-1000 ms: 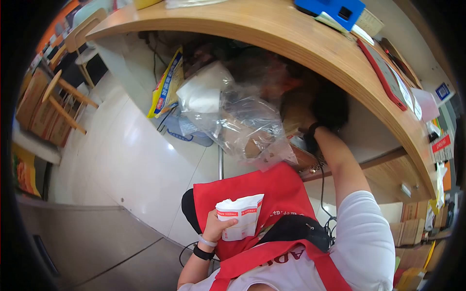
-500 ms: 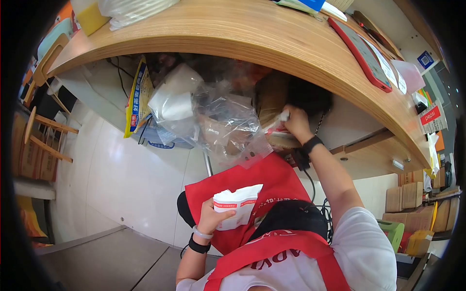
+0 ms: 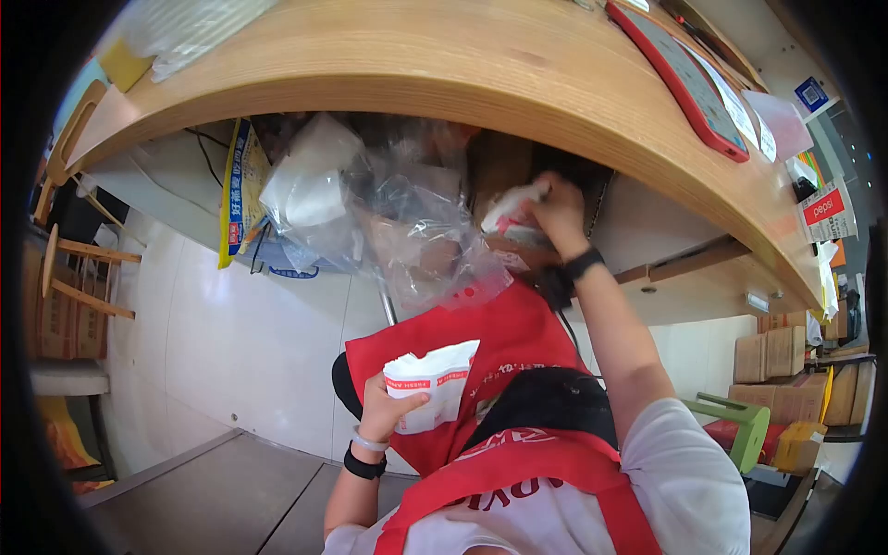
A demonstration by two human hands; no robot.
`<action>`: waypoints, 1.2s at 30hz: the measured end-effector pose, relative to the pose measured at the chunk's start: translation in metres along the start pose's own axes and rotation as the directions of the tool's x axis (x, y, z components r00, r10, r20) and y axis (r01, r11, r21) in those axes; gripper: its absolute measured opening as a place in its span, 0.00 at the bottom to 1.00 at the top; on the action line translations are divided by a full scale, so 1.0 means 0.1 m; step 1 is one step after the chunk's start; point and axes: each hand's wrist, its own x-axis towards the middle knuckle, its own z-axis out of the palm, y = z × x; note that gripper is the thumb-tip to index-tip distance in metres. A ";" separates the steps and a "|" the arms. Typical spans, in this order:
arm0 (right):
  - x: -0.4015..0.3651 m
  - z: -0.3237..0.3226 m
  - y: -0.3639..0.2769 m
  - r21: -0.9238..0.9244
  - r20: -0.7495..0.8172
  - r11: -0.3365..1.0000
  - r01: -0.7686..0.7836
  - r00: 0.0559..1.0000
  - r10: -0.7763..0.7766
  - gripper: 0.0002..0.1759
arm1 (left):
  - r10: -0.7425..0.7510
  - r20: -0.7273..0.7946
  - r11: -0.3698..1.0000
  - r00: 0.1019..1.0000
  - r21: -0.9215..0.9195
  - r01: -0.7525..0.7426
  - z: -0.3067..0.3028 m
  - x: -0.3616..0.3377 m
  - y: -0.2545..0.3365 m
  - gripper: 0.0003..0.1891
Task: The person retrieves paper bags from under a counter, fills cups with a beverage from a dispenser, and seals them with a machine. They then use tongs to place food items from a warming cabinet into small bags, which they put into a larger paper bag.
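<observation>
My left hand (image 3: 388, 407) is wrapped round a white paper bag (image 3: 431, 384) with red bands, held above my red apron (image 3: 490, 333). Under the wooden desk, my right hand (image 3: 561, 211) is closed on a crumpled white and red packet (image 3: 514, 209), in front of a brown cardboard box. Clear plastic bags (image 3: 416, 222) hang beside it to the left. The inside of the box is dark, and my right fingertips are partly hidden.
The curved desk (image 3: 370, 69) spans the top, with a red-cased phone (image 3: 680, 83) on it. A yellow and blue packet (image 3: 242, 190) hangs at the left underside. A wooden stool (image 3: 88, 250) stands far left; a green stool (image 3: 745, 425) and cartons (image 3: 786, 398) are at right.
My right hand has moved up and deeper under the desk with the white and red packet. The view has shifted slightly; my left hand still holds the paper bag.
</observation>
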 end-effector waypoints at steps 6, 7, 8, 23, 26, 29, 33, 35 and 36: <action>-0.52 -0.31 -0.02 -0.073 0.012 0.972 0.222 0.975 -0.221 0.17 | 0.007 0.016 1.000 1.000 -0.030 -0.006 0.03 0.02 0.02 0.22; -0.70 -0.46 -0.10 0.019 -0.043 0.980 0.196 0.980 -0.195 0.17 | 0.004 0.014 1.000 1.000 -0.031 -0.003 0.04 0.02 0.02 0.22; -0.78 -0.66 -0.26 0.055 -0.126 0.979 0.196 0.974 -0.188 0.16 | 0.001 0.027 1.000 1.000 -0.024 0.000 0.04 0.02 0.03 0.21; -0.81 -2.01 -0.80 0.613 -0.046 0.720 0.325 0.924 -0.379 0.15 | 0.231 0.513 0.738 0.827 0.461 -0.492 0.44 0.38 0.71 0.16; -0.56 -1.92 -1.02 0.719 -0.020 0.609 0.335 0.886 -0.464 0.16 | 0.153 0.464 0.829 0.873 0.420 -0.368 0.31 0.37 0.92 0.16; -0.44 -2.00 -1.30 0.797 0.006 0.490 0.353 0.807 -0.591 0.16 | 0.128 0.315 0.892 0.940 0.378 -0.248 0.18 0.17 1.25 0.18; -0.46 -1.98 -1.39 0.891 0.054 0.391 0.230 0.802 -0.595 0.23 | 0.132 -0.099 0.944 0.986 0.316 -0.095 -0.16 -0.26 1.82 0.23; -0.41 -2.03 -1.50 0.949 0.140 0.311 0.060 0.801 -0.583 0.26 | 0.150 -0.373 0.989 0.915 0.050 -0.142 -0.20 -0.53 2.02 0.25; -0.38 -2.08 -1.56 0.935 0.274 0.340 -0.103 0.820 -0.503 0.30 | 0.213 -0.456 0.943 0.864 -0.135 -0.304 -0.16 -0.62 2.11 0.27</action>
